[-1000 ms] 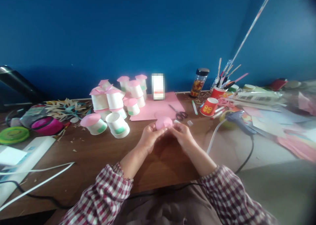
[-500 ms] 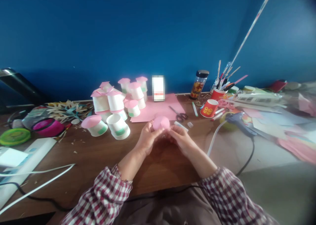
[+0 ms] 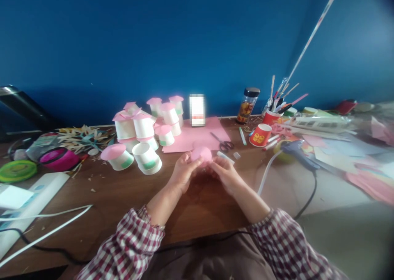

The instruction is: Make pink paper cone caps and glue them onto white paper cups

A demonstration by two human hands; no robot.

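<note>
Pink paper disc (image 3: 201,152), lower edge behind fingers (image 3: 195,164), underside hidden

Pink disc (image 3: 201,152): near edge partly hidden by thumb of left hand (image 3: 182,173), underside out of sight. Fingertips of right hand (image 3: 227,172) blurred at disc's edge, grip unclear. Straight beyond fingers, white rectangle (image 3: 197,108) pixelated, unreadable. Far right of fingers, papers (image 3: 369,185) smeared. Far left, power strip (image 3: 51,186) cut off by edge; nearer left, pale scraps (image 3: 92,190) too small to identify.
</note>
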